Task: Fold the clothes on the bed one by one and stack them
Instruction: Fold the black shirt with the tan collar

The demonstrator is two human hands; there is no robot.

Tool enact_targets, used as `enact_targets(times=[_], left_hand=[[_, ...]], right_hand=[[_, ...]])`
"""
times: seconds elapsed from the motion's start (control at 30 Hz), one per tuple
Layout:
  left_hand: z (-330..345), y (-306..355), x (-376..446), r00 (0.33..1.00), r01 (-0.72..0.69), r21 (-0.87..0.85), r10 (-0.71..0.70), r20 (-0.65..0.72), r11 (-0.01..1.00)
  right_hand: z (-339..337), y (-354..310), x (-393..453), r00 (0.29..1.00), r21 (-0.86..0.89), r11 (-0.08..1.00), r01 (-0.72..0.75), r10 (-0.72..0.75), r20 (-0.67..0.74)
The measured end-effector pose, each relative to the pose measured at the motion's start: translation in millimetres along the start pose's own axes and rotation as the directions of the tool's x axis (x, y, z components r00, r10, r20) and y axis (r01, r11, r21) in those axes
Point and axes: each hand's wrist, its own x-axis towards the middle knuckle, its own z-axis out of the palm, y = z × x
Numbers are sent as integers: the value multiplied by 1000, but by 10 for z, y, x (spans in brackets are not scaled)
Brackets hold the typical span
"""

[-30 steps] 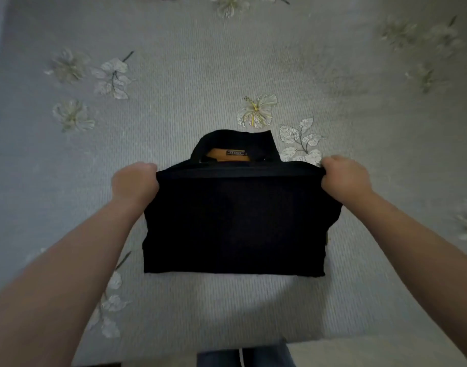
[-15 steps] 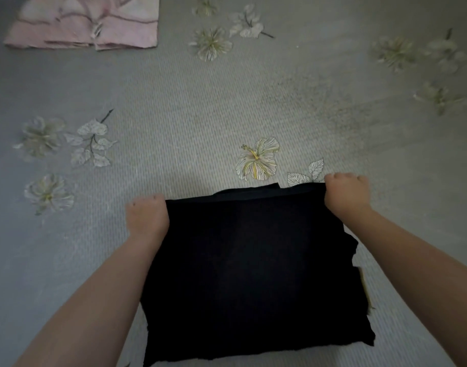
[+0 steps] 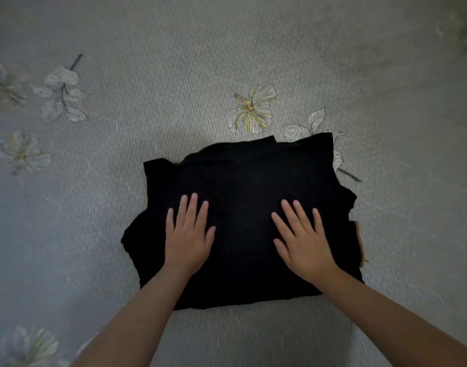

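A black garment (image 3: 243,186) lies folded into a rough rectangle on the grey bedspread (image 3: 174,62). My left hand (image 3: 188,233) rests flat on its left half, fingers straight and spread. On the right half my right hand (image 3: 302,235) lies flat the same way. A thin strip of orange-brown lining (image 3: 360,242) peeks out at the garment's right edge.
The bedspread is printed with pale flowers, one yellow-white bloom (image 3: 251,109) just beyond the garment's far edge and others (image 3: 60,94) to the left. Bare bedspread surrounds the garment on all sides.
Both hands let go of the garment's far edge after folding it over, and now lie flat on top. The view has shifted, and the pink folded garment at the back left is out of view.
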Motion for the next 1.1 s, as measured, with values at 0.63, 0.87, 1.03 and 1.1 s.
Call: enact_targets(times=[0.63, 0.87, 1.03, 1.1], left_hand=[[58, -109, -991, 775, 632, -251, -594, 216, 733], [-61, 145, -1442, 690, 681, -90, -595, 413, 727], [-105, 519, -1741, 705, 409, 76, -368, 606, 909], [-228, 645, -1606, 730, 245, 124, -267, 630, 962]], right_hand=[[-124, 218, -585, 632, 414, 513, -752, 738, 234], [-371, 350, -684, 650, 341, 564, -752, 722, 238], [-425, 818, -914, 670, 284, 607, -743, 666, 329], [-475, 1052, -927, 660, 251, 612, -750, 668, 344]])
